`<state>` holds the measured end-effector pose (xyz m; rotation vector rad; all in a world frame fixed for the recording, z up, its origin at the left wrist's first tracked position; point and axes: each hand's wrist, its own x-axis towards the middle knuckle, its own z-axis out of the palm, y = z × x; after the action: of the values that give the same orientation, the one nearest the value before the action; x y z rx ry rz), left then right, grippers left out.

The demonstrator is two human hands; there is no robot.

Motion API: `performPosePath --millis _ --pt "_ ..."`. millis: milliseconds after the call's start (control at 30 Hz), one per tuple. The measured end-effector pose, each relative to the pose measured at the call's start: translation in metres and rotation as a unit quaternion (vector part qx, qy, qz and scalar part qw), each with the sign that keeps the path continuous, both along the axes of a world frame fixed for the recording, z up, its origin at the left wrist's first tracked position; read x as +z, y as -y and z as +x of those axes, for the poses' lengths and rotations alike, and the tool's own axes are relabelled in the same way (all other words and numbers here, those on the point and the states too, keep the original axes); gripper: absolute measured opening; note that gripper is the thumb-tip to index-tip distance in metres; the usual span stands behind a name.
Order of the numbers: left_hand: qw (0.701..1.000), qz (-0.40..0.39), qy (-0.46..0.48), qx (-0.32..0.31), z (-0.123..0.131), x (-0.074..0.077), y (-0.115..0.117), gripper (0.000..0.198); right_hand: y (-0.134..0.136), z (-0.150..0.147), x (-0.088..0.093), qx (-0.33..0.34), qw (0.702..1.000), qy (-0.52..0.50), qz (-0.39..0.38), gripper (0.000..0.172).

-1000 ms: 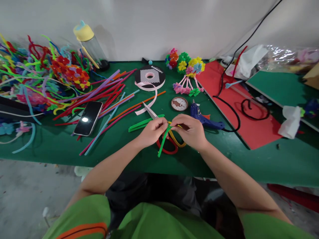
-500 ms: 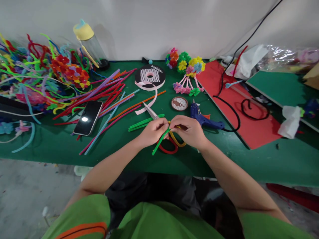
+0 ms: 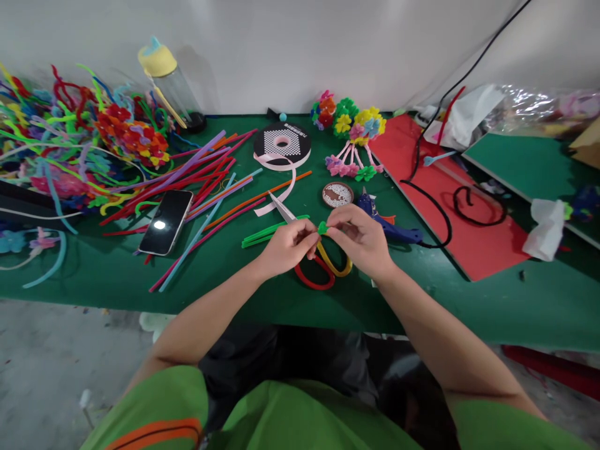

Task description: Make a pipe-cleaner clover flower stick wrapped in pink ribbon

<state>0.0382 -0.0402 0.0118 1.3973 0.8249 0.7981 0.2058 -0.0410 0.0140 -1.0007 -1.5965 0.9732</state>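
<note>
Between the fingertips of my left hand and my right hand is a green pipe cleaner, bent into a small folded shape. Both hands pinch it, and the fingers partly cover it. Beneath them lie scissors with one red and one yellow handle loop, their blades pointing away to the left. More green pipe cleaners rest just left of my left hand. Close beyond my right hand sits a blue glue gun. A round brown dish of white beads is behind the hands.
Loose coloured pipe cleaners and a phone lie to the left, by a tangled colourful heap and a bottle. A ribbon spool and fuzzy flowers stand behind. A black cable crosses a red board.
The long green end that pointed down toward me no longer shows; a small green bend now sticks up between the fingertips. My right hand has shifted slightly up and right.
</note>
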Motion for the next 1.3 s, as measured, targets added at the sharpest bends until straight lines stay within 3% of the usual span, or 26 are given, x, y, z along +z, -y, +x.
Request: performPosePath --millis 233,500,667,733,900,1133,1300 --pt "0.995 0.059 -0.076 0.023 -0.0007 0.0002 0.0018 0.016 -0.0029 0.0003 0.0003 0.013 0.996 0.010 -0.083 0.009" --pt "0.992 0.077 -0.097 0.020 0.0000 0.0004 0.0026 0.016 -0.0024 0.0009 -0.0003 0.019 0.997 0.059 -0.051 0.012" --pt "0.994 0.059 -0.082 0.029 0.0000 0.0006 0.0029 0.017 -0.0046 0.0037 -0.0052 -0.056 0.996 0.017 -0.062 0.026" --pt "0.995 0.057 -0.080 0.028 0.0000 0.0006 0.0030 0.017 -0.0048 0.0037 -0.0056 -0.070 0.996 0.019 -0.058 0.022" --pt "0.993 0.068 -0.092 0.027 0.0003 0.0004 0.0026 0.016 -0.0025 0.0004 -0.0014 -0.008 0.997 0.053 -0.051 0.007" --pt "0.993 0.062 -0.103 0.016 0.0007 -0.0001 0.0016 0.014 -0.0012 0.0004 0.0013 -0.009 0.995 0.094 -0.010 0.008" --pt "0.991 0.074 -0.114 0.005 -0.0004 0.0029 0.0014 0.017 -0.0013 0.0008 0.0003 0.010 0.996 0.072 -0.054 0.005"
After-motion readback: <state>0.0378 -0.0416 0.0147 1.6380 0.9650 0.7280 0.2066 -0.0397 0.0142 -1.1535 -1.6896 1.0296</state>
